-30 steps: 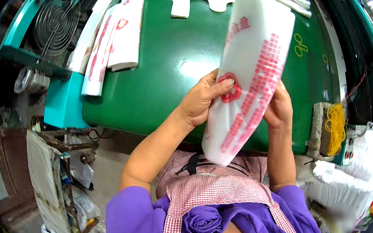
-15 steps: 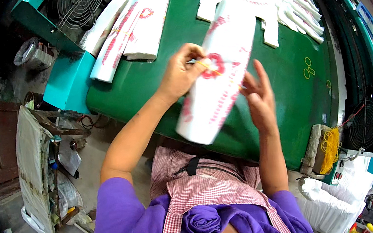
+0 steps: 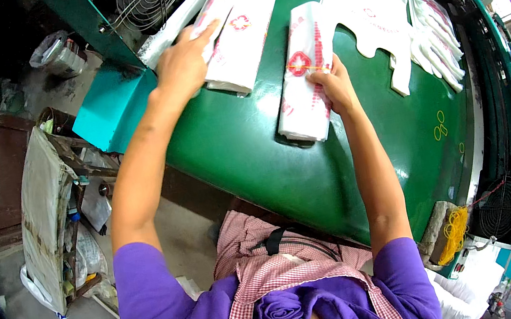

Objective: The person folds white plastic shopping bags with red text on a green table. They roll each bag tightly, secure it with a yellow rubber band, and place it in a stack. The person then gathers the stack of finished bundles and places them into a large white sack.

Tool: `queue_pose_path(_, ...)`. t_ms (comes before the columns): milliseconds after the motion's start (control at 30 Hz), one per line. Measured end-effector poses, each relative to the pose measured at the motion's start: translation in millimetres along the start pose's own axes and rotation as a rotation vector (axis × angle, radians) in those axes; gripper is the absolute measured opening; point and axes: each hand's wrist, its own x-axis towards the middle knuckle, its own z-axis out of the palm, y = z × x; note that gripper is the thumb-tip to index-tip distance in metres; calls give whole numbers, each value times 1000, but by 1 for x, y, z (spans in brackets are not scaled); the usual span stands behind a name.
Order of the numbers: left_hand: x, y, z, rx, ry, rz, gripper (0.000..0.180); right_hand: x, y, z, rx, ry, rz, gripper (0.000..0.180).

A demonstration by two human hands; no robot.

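Observation:
On the green tabletop [image 3: 243, 161] my right hand [image 3: 340, 89] grips the right edge of a folded bundle of white plastic bags [image 3: 307, 104] printed in red. A thin yellow rubber band [image 3: 321, 67] runs round its middle. Farther left, my left hand [image 3: 182, 67] is closed over the near part of another rolled bag bundle [image 3: 220, 1], hiding some of it. Between the two lies a third white bundle [image 3: 244, 41] with a red flower print, touched by neither palm; its near end is beside my left fingers.
Flat white bags [image 3: 371, 12] and a fanned stack of bags [image 3: 433, 39] lie at the far right. Loose yellow rubber bands [image 3: 438, 133] rest near the right edge, with a yellow hank [image 3: 454, 235] below. A teal machine box [image 3: 113, 107] borders the left.
The banded bundle, held up in both hands before, now rests on the table under my right hand. My left hand has let go of it and moved far left onto another bundle.

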Motion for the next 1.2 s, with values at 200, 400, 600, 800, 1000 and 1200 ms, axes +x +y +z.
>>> queue_pose_path(200,10,71,59,373,-265,153,85,25,-2,19,-173,55,-113,51)
queue_pose_path(400,36,-11,39,-223,-202,56,77,32,-13,45,-401,173,-189,66)
queue_pose_path(600,30,-16,34,-491,63,93,57,66,33,134,-450,159,-499,59)
queue_pose_path(800,-1,6,56,-106,96,467,39,88,26,33,-689,-176,-713,40)
queue_pose_path(1000,18,-2,90,-133,170,437,33,108,8,-123,-1495,468,-291,34)
queue_pose_path(1200,14,-9,89,-73,181,465,36,9,-1,-96,-1445,118,-218,35)
